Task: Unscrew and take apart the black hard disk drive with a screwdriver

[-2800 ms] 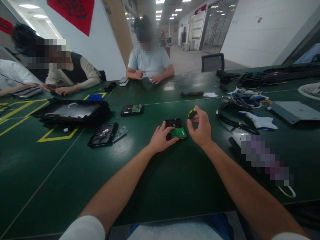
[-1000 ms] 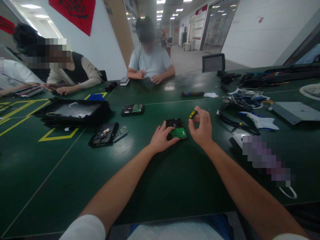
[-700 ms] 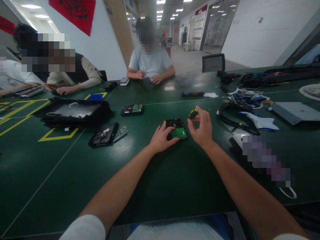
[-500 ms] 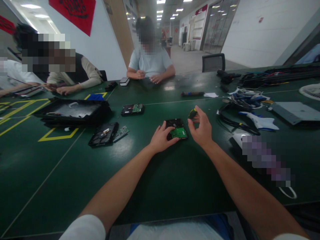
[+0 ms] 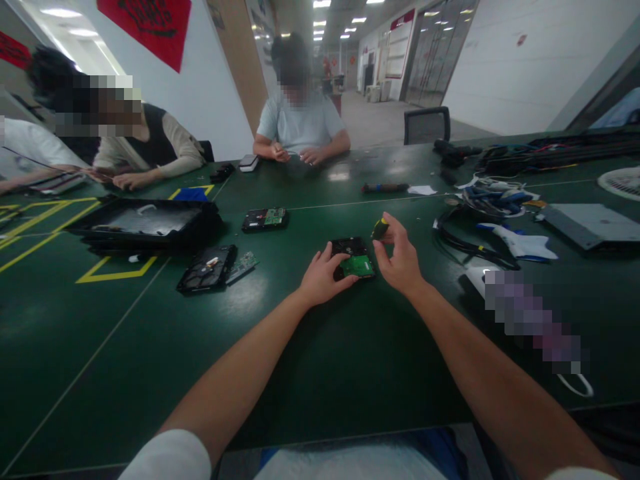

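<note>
A hard drive (image 5: 356, 264) with a green circuit board lies flat on the green table in front of me. My left hand (image 5: 325, 275) grips its left side, thumb along the near edge and fingers over the top. Above the drive's right edge, my right hand (image 5: 399, 257) pinches a small screwdriver (image 5: 381, 229) by its yellow-and-black handle; its tip is too small to make out. Farther left sit a second hard drive (image 5: 265, 219), circuit board up, and an opened black drive casing (image 5: 207, 269) with a loose metal part (image 5: 243, 267) beside it.
A stack of black trays (image 5: 145, 223) stands at the left. To the right are bundled cables (image 5: 493, 200), a white-and-blue glove (image 5: 525, 241), a grey metal box (image 5: 595, 223) and a blurred-out item (image 5: 533, 320). Beyond the table's far edge a person (image 5: 303, 127) sits; others sit left.
My right hand has shifted slightly left with the screwdriver, bringing it closer over the hard drive, and the handle is tilted differently. My left hand and the drive have stayed put.
</note>
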Demonstrator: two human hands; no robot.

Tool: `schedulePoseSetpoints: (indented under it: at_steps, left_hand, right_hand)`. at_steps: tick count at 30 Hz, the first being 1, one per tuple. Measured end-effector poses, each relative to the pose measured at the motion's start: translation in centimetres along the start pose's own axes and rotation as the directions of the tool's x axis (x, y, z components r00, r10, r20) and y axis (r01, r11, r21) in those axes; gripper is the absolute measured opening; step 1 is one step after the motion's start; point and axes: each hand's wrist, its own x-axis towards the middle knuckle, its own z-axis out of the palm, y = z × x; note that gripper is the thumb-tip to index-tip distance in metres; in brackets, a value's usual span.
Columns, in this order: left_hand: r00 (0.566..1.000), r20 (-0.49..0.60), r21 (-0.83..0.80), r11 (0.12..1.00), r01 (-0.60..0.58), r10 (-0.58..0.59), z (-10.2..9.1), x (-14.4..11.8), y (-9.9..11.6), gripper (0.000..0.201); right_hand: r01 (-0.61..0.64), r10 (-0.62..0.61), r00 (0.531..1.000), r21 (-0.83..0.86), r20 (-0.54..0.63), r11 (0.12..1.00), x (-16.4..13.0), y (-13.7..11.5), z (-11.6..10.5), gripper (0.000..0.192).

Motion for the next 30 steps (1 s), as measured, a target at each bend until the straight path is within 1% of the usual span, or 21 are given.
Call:
schedulePoseSetpoints:
  at_steps: [9, 16, 23, 30]
  left_hand:
    - [1.0, 0.006, -0.007, 1.0, 0.001, -0.001, -0.02, -0.01, -0.12, 0.07]
    - [1.0, 0.01, -0.011, 1.0, -0.003, 0.003, -0.26, -0.05, 0.11, 0.068]
    - [1.0, 0.02, -0.005, 1.0, 0.012, -0.012, -0.36, -0.04, 0.25, 0.068]
    - [1.0, 0.019, 0.001, 1.0, 0.004, -0.004, -0.4, -0.02, 0.32, 0.067]
  right_hand:
    - [0.003, -0.003, 1.0, -0.012, 0.008, 1.0, 0.0, 0.26, 0.13, 0.064]
    - [-0.003, 0.005, 1.0, -0.097, 0.024, 0.995, -0.13, 0.17, -0.07, 0.067]
    - [-0.064, 0.066, 0.998, -0.11, 0.013, 0.992, 0.03, -0.3, -0.28, 0.067]
    - [-0.08, 0.081, 0.997, -0.133, 0.0, 0.988, -0.02, -0.41, -0.22, 0.073]
